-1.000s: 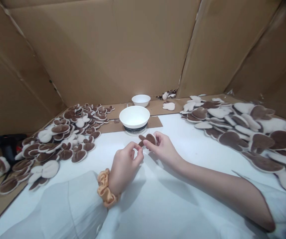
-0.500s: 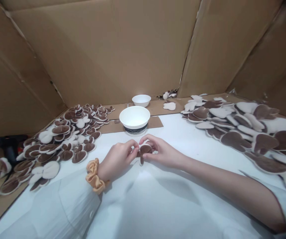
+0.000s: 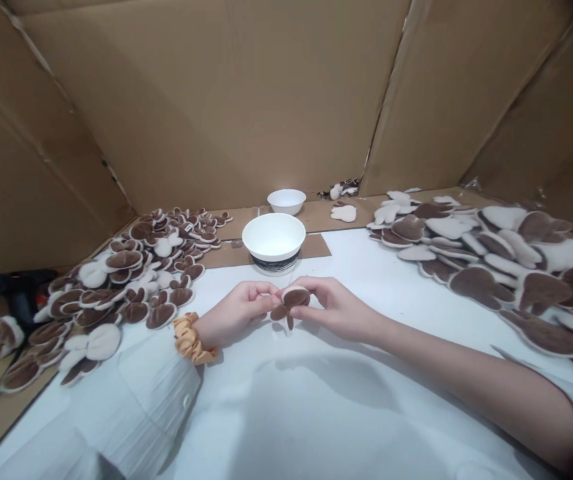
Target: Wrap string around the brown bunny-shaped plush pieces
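Observation:
Between my two hands is a small brown plush piece point(image 3: 295, 297) with pale edging and ear-like lobes that hang downward. My left hand point(image 3: 246, 305) pinches it from the left, fingertips at its upper left. Thumb and fingers of my right hand point(image 3: 334, 308) grip its rounded part from the right. Just beyond my hands stands a white bowl point(image 3: 273, 237) with dark bands near its base. A smaller white bowl point(image 3: 286, 201) is behind it.
Many small brown and white plush pieces point(image 3: 134, 312) are heaped at the left, beside a black glue gun point(image 3: 16, 300). Larger flat plush pieces point(image 3: 476, 283) pile up at the right. Cardboard walls point(image 3: 216, 100) enclose the white table point(image 3: 356, 267).
The plush piece has been turned so that more of its brown lobes shows below the fingers. My left fingers have shifted slightly along it. The whole view has moved a little.

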A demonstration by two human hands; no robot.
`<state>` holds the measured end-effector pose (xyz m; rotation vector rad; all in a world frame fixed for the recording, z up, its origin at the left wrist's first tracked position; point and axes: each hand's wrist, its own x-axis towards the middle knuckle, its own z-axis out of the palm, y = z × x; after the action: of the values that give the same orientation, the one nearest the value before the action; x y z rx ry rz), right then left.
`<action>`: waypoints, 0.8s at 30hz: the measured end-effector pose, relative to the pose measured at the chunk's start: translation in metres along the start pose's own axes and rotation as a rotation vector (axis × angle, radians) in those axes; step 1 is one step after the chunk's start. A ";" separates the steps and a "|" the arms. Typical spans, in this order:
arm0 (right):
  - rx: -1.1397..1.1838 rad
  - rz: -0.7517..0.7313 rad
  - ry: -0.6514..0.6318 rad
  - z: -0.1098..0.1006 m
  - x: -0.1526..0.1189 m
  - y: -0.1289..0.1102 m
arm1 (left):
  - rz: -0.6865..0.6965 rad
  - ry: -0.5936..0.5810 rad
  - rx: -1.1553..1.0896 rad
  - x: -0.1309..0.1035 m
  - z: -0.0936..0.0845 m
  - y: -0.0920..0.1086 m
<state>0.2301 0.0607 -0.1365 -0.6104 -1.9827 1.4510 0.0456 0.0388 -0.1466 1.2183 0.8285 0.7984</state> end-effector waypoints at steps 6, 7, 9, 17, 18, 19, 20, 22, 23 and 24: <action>0.166 0.030 0.052 -0.001 0.004 0.000 | -0.004 0.034 -0.007 0.005 0.012 -0.003; 0.209 0.043 0.067 -0.001 0.005 -0.001 | 0.008 0.051 0.031 0.005 0.014 -0.004; 0.276 0.046 0.111 -0.001 0.005 -0.004 | 0.074 0.154 0.156 0.005 0.019 -0.005; 0.368 -0.007 0.184 -0.003 0.003 -0.006 | 0.410 0.224 0.176 0.007 0.042 -0.003; 0.376 -0.006 0.188 -0.003 0.004 -0.005 | 0.414 0.213 0.171 0.010 0.045 -0.003; 0.383 -0.003 0.197 -0.003 0.004 -0.004 | 0.421 0.221 0.180 0.013 0.046 -0.002; 0.390 -0.001 0.210 -0.004 0.005 -0.002 | 0.424 0.238 0.200 0.016 0.047 -0.002; 0.399 0.008 0.245 -0.006 0.006 0.000 | 0.414 0.260 0.250 0.022 0.047 -0.001; 0.405 0.019 0.267 -0.007 0.006 0.001 | 0.407 0.260 0.280 0.024 0.046 -0.001; 0.409 0.032 0.286 -0.008 0.006 0.002 | 0.398 0.255 0.311 0.026 0.045 -0.001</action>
<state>0.2312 0.0710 -0.1354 -0.6250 -1.4121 1.6262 0.0972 0.0406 -0.1438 1.6094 0.9553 1.1982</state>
